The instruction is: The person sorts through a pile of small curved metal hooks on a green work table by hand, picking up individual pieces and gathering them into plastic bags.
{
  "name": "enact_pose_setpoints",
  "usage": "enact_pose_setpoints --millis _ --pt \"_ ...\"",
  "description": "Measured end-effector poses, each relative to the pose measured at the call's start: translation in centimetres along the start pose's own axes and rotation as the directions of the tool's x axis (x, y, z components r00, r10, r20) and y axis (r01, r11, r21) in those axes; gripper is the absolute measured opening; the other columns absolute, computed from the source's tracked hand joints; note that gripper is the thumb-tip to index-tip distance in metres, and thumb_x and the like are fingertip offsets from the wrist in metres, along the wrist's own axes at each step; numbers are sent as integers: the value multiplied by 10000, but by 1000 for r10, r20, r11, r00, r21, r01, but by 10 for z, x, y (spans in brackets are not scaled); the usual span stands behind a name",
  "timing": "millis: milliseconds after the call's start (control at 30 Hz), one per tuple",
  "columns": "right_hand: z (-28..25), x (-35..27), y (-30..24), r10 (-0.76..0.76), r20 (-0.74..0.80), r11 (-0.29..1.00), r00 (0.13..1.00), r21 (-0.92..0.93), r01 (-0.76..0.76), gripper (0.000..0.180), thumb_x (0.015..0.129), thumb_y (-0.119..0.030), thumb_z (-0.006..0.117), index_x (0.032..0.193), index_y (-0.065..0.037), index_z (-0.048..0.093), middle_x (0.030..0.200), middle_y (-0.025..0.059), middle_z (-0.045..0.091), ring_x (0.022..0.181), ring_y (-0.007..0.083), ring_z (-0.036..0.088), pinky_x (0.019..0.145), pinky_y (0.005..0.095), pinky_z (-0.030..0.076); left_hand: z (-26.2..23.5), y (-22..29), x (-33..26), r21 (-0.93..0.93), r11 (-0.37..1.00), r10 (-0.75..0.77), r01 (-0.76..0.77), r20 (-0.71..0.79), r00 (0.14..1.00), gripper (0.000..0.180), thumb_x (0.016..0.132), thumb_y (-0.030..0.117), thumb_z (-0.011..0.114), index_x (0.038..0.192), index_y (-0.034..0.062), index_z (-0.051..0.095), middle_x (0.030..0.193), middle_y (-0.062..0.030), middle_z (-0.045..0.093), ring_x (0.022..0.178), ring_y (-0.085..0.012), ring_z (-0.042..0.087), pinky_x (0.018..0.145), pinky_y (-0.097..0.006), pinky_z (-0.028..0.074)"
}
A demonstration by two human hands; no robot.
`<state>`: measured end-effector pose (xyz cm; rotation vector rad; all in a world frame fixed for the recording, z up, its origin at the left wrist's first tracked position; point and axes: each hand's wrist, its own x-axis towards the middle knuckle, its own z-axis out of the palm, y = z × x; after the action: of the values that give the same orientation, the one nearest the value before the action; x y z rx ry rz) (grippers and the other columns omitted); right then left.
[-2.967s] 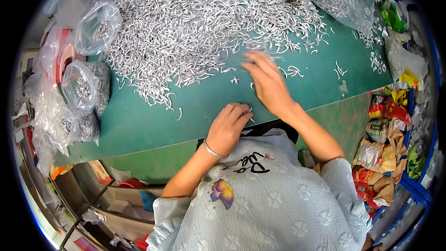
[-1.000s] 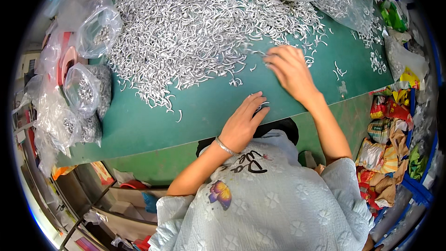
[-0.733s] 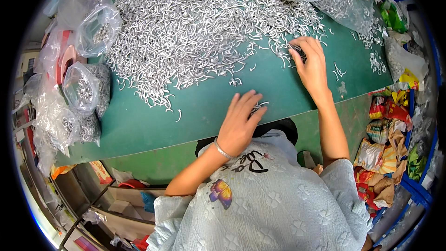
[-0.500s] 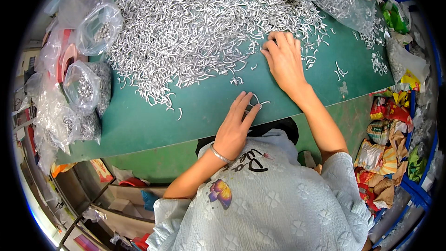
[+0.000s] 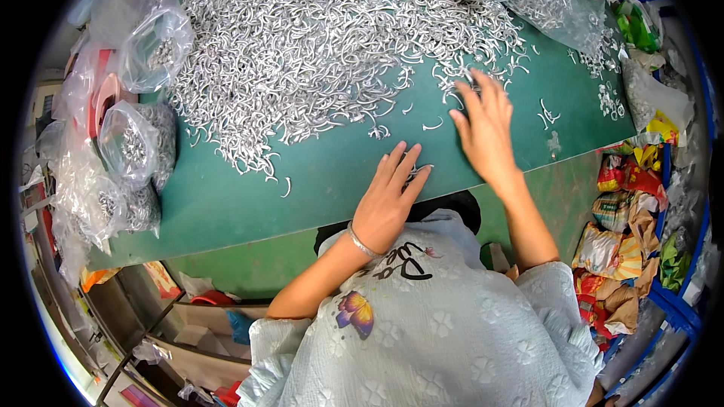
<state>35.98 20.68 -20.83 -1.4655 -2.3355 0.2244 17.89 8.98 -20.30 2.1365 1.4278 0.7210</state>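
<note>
A broad heap of small curved silver metal pieces [image 5: 286,53] covers the far part of the green table [image 5: 219,215]. My left hand [image 5: 386,203], with a bracelet on its wrist, rests near the table's front edge. Its fingers lie stretched and spread over a few curved pieces [image 5: 411,173], partly hidden beneath them. To its right, my right hand [image 5: 489,132] is open at the heap's near right fringe, fingers apart and slightly bent, with nothing visible in them. One loose curved piece [image 5: 432,124] lies on the table between both hands.
Clear plastic bags of metal pieces stand at the left [image 5: 136,147] and far right [image 5: 554,7]. A few strays [image 5: 548,114] and small ring-like bits [image 5: 611,102] lie right of my right hand. Colourful packages [image 5: 607,249] fill a blue-framed rack beyond the table's right edge.
My right hand has drawn back from the heap toward me, its curled fingers now apart. A single curved piece now shows between the hands. My left hand covers more of its pieces.
</note>
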Motion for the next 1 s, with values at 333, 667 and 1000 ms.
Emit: enact_pose_setpoints --millis 333,667,1000 --pt "5 29 -42 -228 105 716 968 692 94 389 875 -30 597 1261 -46 558 1427 146 436 1324 369 399 1078 423 357 31 2 11 -194 977 90 -92 -20 996 421 780 -40 524 1200 -57 548 1351 -241 451 1324 -405 396 1091 -486 358" --pt "-10 19 -21 9 242 958 970 276 -77 332 825 -108 688 1114 -13 556 963 163 581 867 366 595 749 434 494 41 13 34 -37 978 204 -205 -35 978 421 820 30 522 1226 -77 500 1350 -262 412 1347 -417 343 1126 -485 308" --pt "-14 65 -34 -157 270 700 950 709 -86 332 825 -9 679 1145 -11 591 934 68 622 784 117 589 658 286 489 46 18 45 -98 989 109 -111 -35 993 540 780 -39 527 1316 -26 457 1395 -255 371 1367 -430 305 1133 -518 265"
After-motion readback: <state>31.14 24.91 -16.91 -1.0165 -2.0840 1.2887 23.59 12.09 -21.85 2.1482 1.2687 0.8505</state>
